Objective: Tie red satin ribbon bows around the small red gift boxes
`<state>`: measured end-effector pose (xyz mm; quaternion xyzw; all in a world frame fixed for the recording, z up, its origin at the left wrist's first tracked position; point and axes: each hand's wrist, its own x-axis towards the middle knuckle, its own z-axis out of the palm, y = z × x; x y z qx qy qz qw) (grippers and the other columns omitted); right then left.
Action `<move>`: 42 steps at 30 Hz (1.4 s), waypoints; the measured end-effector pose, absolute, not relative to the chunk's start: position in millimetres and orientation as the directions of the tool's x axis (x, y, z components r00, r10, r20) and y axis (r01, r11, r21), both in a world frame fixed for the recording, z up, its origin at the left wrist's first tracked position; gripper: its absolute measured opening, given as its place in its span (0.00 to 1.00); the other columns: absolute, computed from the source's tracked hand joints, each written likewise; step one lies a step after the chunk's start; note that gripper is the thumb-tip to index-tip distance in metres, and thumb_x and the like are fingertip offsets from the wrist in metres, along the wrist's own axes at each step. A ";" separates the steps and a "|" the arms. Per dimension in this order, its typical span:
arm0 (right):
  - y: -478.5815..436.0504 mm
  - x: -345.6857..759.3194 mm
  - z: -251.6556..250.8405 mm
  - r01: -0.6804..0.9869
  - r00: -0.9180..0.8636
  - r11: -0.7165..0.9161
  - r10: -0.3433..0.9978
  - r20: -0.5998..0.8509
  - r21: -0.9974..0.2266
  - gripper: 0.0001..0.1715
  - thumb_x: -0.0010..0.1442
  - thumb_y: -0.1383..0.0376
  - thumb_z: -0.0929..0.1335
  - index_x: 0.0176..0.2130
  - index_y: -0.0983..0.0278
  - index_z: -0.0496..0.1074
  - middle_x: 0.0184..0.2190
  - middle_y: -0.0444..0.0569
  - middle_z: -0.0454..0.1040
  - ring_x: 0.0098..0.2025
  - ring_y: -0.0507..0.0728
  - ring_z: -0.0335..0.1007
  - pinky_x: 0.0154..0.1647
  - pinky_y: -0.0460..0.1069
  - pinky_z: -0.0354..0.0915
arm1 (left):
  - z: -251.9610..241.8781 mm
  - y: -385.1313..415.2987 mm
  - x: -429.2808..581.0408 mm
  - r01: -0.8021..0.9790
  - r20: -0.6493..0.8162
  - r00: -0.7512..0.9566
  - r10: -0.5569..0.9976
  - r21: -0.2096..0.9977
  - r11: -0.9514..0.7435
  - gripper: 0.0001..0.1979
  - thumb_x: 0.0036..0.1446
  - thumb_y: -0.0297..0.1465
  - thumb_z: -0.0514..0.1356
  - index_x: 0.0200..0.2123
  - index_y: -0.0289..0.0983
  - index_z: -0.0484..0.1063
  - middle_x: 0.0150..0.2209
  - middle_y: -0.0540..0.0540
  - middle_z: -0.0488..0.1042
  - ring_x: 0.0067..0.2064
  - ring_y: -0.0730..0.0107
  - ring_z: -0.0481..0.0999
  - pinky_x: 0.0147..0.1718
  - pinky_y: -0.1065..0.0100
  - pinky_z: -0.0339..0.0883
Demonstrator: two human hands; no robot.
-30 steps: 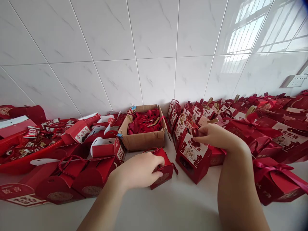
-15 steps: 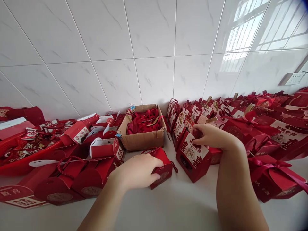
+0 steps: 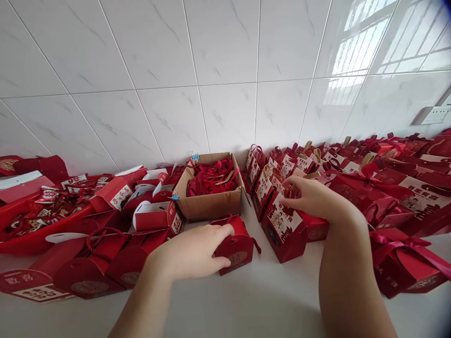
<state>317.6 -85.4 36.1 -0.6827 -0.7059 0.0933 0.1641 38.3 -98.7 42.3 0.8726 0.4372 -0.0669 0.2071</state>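
Note:
A small red gift box (image 3: 237, 253) with a round gold emblem stands on the white tabletop. My left hand (image 3: 192, 249) is at its left side, with thumb and index finger apart; the other fingers are hidden. To the right stands a taller red gift box (image 3: 285, 225) with a cream printed panel and a dark window in its side. My right hand (image 3: 313, 197) is over the top of this box, its thumb and index finger spread and nothing visible between them. Whether its fingertips touch the box I cannot tell.
A cardboard carton (image 3: 207, 206) of red ribbon handles stands against the tiled wall. Left are several red boxes (image 3: 89, 277) and a red basket (image 3: 42, 239) of wrapped sweets. Rows of finished-looking gift boxes (image 3: 426, 202) fill the right, with a ribboned box (image 3: 405, 263) in front.
My left thumb and index finger have spread and shifted back on the small box. The taller box has moved slightly away from me, and the right hand's fingers have opened wider.

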 end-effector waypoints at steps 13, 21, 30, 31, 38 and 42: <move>-116.9 231.3 44.3 0.825 -0.479 0.495 0.868 0.128 -0.273 0.08 0.53 0.63 0.66 0.34 0.62 0.72 0.34 0.48 0.73 0.32 0.55 0.69 0.27 0.47 0.58 | 29.5 -80.7 43.9 0.880 -0.199 0.475 0.857 0.088 -0.467 0.16 0.59 0.38 0.45 0.26 0.39 0.67 0.29 0.45 0.74 0.27 0.64 0.72 0.22 0.68 0.53; -104.9 212.1 32.6 0.829 -0.549 0.541 0.835 -0.027 -0.140 0.10 0.54 0.70 0.62 0.35 0.62 0.71 0.31 0.48 0.75 0.29 0.56 0.70 0.20 0.47 0.48 | 32.6 -73.1 51.1 0.925 -0.050 0.375 0.926 -0.054 -0.377 0.12 0.52 0.38 0.55 0.21 0.39 0.69 0.27 0.45 0.76 0.28 0.60 0.74 0.25 0.66 0.56; -108.5 207.8 38.1 0.831 -0.554 0.544 0.828 -0.083 -0.115 0.07 0.54 0.66 0.64 0.30 0.63 0.71 0.27 0.47 0.73 0.26 0.53 0.67 0.20 0.46 0.47 | 28.4 -67.0 51.0 0.976 0.021 0.202 0.979 -0.093 -0.199 0.14 0.53 0.40 0.54 0.26 0.37 0.74 0.30 0.39 0.78 0.33 0.54 0.77 0.28 0.64 0.63; -108.8 207.9 38.3 0.834 -0.550 0.540 0.832 -0.079 -0.115 0.07 0.53 0.66 0.63 0.29 0.63 0.71 0.26 0.47 0.73 0.25 0.53 0.66 0.20 0.46 0.47 | 28.2 -67.5 51.4 0.978 0.031 0.192 0.981 -0.094 -0.188 0.12 0.53 0.38 0.54 0.27 0.37 0.73 0.31 0.39 0.78 0.33 0.54 0.77 0.28 0.64 0.63; -106.7 214.1 38.1 0.855 -0.514 0.499 0.852 -0.096 -0.143 0.05 0.51 0.66 0.64 0.27 0.61 0.69 0.25 0.44 0.72 0.24 0.51 0.63 0.19 0.45 0.46 | 34.2 -68.7 42.2 0.983 -0.019 0.143 0.989 -0.111 -0.145 0.07 0.50 0.30 0.51 0.31 0.37 0.69 0.33 0.40 0.77 0.35 0.52 0.77 0.28 0.61 0.64; -102.8 219.6 39.3 0.848 -0.515 0.494 0.853 -0.080 -0.191 0.03 0.50 0.67 0.65 0.26 0.62 0.69 0.25 0.43 0.73 0.26 0.51 0.63 0.20 0.45 0.47 | 37.5 -66.6 28.8 0.988 -0.030 0.116 0.993 -0.099 -0.118 0.16 0.49 0.28 0.51 0.44 0.37 0.65 0.41 0.39 0.76 0.39 0.53 0.76 0.30 0.61 0.64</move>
